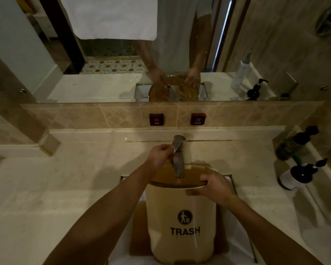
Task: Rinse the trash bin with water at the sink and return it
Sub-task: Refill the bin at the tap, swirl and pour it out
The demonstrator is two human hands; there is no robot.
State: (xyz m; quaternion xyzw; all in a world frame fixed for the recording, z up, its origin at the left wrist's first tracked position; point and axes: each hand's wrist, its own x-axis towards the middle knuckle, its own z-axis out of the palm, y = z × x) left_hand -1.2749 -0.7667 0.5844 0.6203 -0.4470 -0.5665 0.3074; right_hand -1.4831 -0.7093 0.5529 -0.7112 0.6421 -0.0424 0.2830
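A beige trash bin marked TRASH stands in the sink, its open mouth under the metal faucet. My right hand grips the bin's rim on the right side, fingers curled over the edge. My left hand holds the faucet's lever handle at the top. I cannot tell whether water runs from the spout.
A pale stone counter surrounds the sink. Two dark pump bottles stand at the right edge. HOT and COLD labels sit on the tiled backsplash. A mirror above reflects a person's arms and the bin.
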